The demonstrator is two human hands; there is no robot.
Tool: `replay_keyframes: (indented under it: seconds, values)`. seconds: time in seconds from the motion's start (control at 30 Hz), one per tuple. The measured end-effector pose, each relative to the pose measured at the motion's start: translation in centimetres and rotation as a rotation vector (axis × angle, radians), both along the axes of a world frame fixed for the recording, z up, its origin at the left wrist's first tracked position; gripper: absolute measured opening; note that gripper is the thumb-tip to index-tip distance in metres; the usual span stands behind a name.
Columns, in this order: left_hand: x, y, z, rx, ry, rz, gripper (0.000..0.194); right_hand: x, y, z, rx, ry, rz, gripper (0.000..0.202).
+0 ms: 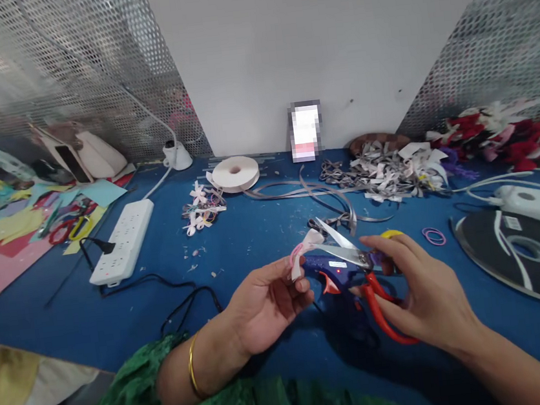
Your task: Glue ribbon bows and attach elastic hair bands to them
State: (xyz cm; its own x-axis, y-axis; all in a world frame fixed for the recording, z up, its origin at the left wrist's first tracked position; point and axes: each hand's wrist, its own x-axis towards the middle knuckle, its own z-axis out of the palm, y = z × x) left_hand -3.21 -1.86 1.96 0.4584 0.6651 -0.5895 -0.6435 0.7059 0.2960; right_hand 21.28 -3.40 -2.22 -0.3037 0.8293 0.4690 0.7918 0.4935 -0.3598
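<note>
My left hand pinches a small white ribbon bow with a pink elastic band around it, between thumb and fingers. In my right hand is a pair of scissors with red handles. Their blades are apart and point left; the lower blade reaches close to the bow, and whether it touches is unclear. Partly hidden behind the scissors and my fingers, a blue glue gun with an orange-red trigger and a lit red light stands on the blue table.
Left lie a white power strip, coloured sheets and yellow-handled scissors. Toward the back are a ribbon roll, finished-looking bows, a phone and a grey-white ribbon pile. A black spool and purple elastics lie right.
</note>
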Motion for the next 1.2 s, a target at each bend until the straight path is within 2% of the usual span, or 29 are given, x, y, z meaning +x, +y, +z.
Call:
replay_keyframes:
  seconds: [0.13, 0.43, 0.8, 1.03, 1.2]
  values:
    - [0.0, -0.1, -0.1, -0.013, 0.001, -0.009, 0.022, -0.1, -0.2, 0.3, 0.011, -0.024, 0.005, 0.056]
    - [-0.2, -0.2, -0.6, -0.019, -0.051, -0.015, 0.008, -0.3, -0.3, 0.5, 0.051, -0.068, 0.015, 0.051]
    - [-0.4, -0.2, -1.2, 0.018, -0.149, -0.013, 0.002, -0.1, -0.4, -0.1, 0.095, -0.074, 0.008, 0.039]
    - [-0.5, -0.1, -1.0, 0.021, -0.176, 0.01, 0.004, 0.0, -0.5, 0.2, -0.005, 0.165, 0.008, 0.043]
    - [-0.4, -0.1, -0.7, 0.024, -0.199, 0.009, 0.003, -0.1, -0.2, 0.2, 0.026, 0.045, 0.003, 0.059]
